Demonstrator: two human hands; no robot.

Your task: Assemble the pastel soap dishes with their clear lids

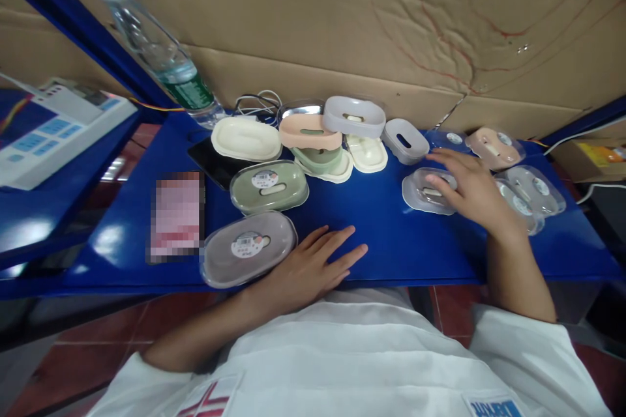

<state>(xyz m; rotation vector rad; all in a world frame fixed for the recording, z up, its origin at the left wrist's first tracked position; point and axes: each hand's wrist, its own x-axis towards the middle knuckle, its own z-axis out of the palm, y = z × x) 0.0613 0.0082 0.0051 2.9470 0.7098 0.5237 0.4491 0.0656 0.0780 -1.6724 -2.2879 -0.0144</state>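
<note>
On the blue table my left hand (320,260) lies flat with its fingers spread, holding nothing. Beside its wrist is a grey oval case with a clear lid and round label (248,249), and behind that a green one (268,187). My right hand (472,189) hovers over a grey oval case with a clear cover (429,191). Its thumb and fingers are apart; whether they touch the case I cannot tell. Just behind stands an uncovered grey oval shell with a slot (405,141). Right of this hand lie more clear-covered cases, one grey (535,190) and one peach (495,148).
Toward the back sit a peach shell (310,131), a lilac-grey shell (355,116) and cream oval pieces (246,139). A water bottle (161,55) leans at the back left. A black phone (210,159) and a blurred pink item (176,216) lie left. Cardboard (313,26) walls the rear.
</note>
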